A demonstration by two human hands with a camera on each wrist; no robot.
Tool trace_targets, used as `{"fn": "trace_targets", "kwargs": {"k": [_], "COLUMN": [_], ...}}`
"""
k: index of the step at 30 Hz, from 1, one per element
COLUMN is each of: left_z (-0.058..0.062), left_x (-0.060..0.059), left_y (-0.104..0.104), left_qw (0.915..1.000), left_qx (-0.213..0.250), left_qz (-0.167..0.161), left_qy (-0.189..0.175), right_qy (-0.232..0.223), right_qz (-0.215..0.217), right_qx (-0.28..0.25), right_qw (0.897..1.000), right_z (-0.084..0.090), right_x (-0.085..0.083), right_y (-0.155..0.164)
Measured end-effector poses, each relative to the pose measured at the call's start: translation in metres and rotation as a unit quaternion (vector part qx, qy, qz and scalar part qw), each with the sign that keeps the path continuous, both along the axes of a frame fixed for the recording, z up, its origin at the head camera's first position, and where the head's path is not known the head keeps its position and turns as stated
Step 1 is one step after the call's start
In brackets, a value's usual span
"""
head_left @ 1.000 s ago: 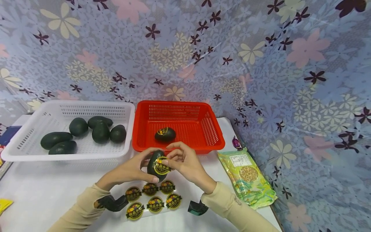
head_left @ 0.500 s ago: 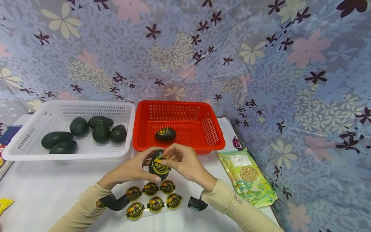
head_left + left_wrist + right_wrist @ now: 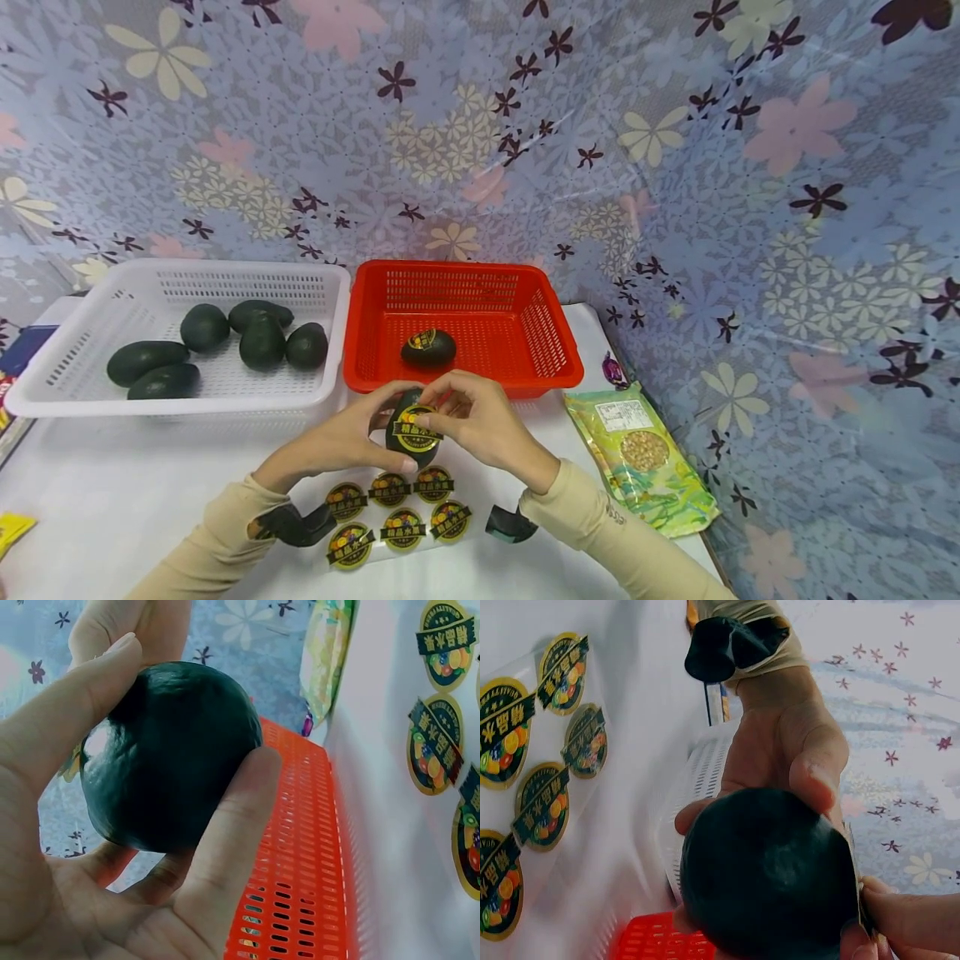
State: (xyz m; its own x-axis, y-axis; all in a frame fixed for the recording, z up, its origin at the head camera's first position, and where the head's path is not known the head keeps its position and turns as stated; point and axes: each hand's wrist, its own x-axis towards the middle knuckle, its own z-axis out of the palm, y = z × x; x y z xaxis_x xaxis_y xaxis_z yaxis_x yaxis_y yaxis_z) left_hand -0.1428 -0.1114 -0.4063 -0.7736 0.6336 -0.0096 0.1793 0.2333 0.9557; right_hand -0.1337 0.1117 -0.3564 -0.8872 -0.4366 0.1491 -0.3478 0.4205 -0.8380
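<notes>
Between both hands, in front of the red basket, is a dark green avocado (image 3: 407,401). My left hand (image 3: 341,437) grips it from the left, thumb and fingers curled around its sides; the left wrist view shows its smooth back (image 3: 172,757). A round black-and-gold fruit sticker (image 3: 411,433) lies over its front. My right hand (image 3: 483,425) pinches this sticker by its right edge, thumb in front. In the right wrist view the sticker's edge (image 3: 855,877) stands right at the avocado's side. Below the hands lies a clear sheet with several more stickers (image 3: 402,529).
A white basket (image 3: 187,407) with several plain avocados stands at the left. The red basket (image 3: 551,379) beside it holds one avocado with a sticker (image 3: 431,352). At the right lie a green-yellow food bag (image 3: 641,458) and a purple wrapped candy (image 3: 612,370).
The avocado and left hand have shifted slightly to the right. My right fingers have drawn a little closer over the avocado's top; the sticker stays pinched on its front.
</notes>
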Motion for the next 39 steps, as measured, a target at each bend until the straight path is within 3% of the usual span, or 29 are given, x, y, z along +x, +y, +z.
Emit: {"fn": "trace_targets", "kwargs": {"k": [5, 15, 23, 30, 39], "left_z": [0.002, 0.006, 0.010, 0.014, 0.014], "left_x": [0.002, 0.003, 0.003, 0.001, 0.002], "left_y": [-0.003, -0.001, 0.003, 0.003, 0.003], "left_qw": [1.0000, 0.9963, 0.9954, 0.9925, 0.9878], "left_qx": [0.006, 0.034, 0.054, 0.093, 0.135], "left_qz": [0.000, -0.011, 0.009, 0.026, 0.022], "left_qy": [-0.007, -0.079, -0.078, -0.074, -0.075], "right_qy": [0.022, 0.060, 0.121, 0.170, 0.162], "right_qz": [0.005, 0.003, 0.002, 0.016, 0.049], "right_qx": [0.009, 0.023, 0.003, 0.023, 0.002], "right_qw": [1.000, 0.998, 0.993, 0.985, 0.986], "right_z": [0.002, 0.000, -0.004, -0.007, -0.008], "right_x": [0.000, 0.000, 0.002, 0.004, 0.004], "right_y": [0.000, 0.002, 0.003, 0.004, 0.004]}}
